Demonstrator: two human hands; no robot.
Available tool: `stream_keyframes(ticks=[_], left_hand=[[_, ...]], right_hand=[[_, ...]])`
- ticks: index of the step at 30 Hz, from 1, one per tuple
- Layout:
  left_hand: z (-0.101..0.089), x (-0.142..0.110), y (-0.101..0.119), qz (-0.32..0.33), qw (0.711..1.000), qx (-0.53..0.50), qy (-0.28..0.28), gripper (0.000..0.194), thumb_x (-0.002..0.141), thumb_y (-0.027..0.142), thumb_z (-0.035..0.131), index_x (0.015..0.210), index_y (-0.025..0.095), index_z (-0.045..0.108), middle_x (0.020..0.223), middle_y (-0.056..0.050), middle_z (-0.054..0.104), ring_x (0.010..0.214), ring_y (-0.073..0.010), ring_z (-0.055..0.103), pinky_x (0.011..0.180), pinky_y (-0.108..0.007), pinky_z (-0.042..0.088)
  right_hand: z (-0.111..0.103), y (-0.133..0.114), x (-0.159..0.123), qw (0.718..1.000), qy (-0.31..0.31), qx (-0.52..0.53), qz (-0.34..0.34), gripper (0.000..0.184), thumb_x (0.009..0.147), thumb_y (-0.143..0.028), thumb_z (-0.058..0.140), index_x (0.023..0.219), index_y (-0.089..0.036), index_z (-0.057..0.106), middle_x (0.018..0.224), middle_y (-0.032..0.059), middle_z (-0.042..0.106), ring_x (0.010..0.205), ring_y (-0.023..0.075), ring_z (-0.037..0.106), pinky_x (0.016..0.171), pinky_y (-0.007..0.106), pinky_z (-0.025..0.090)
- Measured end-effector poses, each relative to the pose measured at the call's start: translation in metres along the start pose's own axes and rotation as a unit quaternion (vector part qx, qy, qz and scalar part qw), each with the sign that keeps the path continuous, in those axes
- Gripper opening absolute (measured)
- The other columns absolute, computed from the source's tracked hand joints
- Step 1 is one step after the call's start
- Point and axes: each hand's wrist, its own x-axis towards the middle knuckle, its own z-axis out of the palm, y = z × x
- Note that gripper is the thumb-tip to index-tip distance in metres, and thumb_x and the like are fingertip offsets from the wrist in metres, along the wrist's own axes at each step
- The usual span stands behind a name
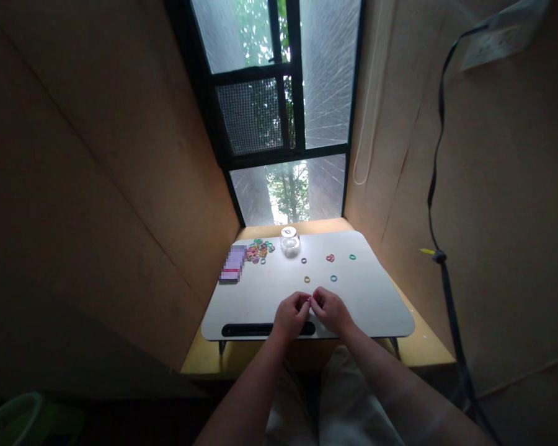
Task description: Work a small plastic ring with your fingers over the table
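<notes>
My left hand (291, 314) and my right hand (330, 310) meet over the front of the white lap table (255, 303). Between the pinched thumbs and fingertips of both is a small pink ring (309, 299), mostly covered by the fingers. Just beyond them lie a yellow ring (307, 279) and a blue ring (333, 278). Farther back are a dark purple ring (304, 261), a little red cluster of rings (330, 257) and a green ring (352, 256). A heap of mixed-colour rings (259, 249) sits at the back left.
A clear jar with a white lid (289, 233) stands at the table's back edge. A pixelated purple, flat object (233, 264) lies at the left edge. A black slot (248, 329) runs along the front. Walls close in both sides; a black cable (434, 179) hangs right.
</notes>
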Motion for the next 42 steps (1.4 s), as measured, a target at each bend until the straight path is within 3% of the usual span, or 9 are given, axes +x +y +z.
stream_keyframes(ticks=[13, 21, 42], left_hand=[[-0.0002, 0.0002, 0.0008, -0.014, 0.999, 0.032, 0.015, 0.017, 0.086, 0.030, 0.051, 0.084, 0.020, 0.064, 0.075, 0.001, 0.066, 0.068, -0.0127, 0.058, 0.064, -0.024, 0.041], [0.0002, 0.0010, 0.0024, -0.018, 0.999, 0.036, 0.027, 0.017, 0.087, 0.030, 0.050, 0.081, 0.020, 0.062, 0.073, 0.001, 0.065, 0.067, -0.0126, 0.057, 0.064, -0.025, 0.039], [-0.0001, -0.0005, 0.0035, -0.020, 0.999, 0.038, 0.019, 0.019, 0.087, 0.033, 0.050, 0.079, 0.019, 0.060, 0.070, 0.002, 0.063, 0.063, -0.0124, 0.055, 0.061, -0.024, 0.038]], right_hand=[[-0.0047, -0.0049, -0.0017, 1.000, -0.013, 0.010, -0.018, 0.017, 0.084, -0.030, 0.052, 0.070, -0.021, 0.050, 0.060, -0.0028, 0.053, 0.054, 0.0117, 0.047, 0.053, 0.023, 0.033], [-0.0047, -0.0009, -0.0005, 0.999, -0.024, 0.030, -0.026, 0.011, 0.080, -0.020, 0.048, 0.073, -0.020, 0.056, 0.063, -0.0018, 0.056, 0.059, 0.0128, 0.050, 0.057, 0.024, 0.035], [-0.0038, -0.0053, -0.0019, 1.000, -0.010, -0.007, -0.006, 0.016, 0.082, -0.028, 0.052, 0.068, -0.021, 0.052, 0.059, -0.0018, 0.057, 0.054, 0.0123, 0.048, 0.054, 0.023, 0.034]])
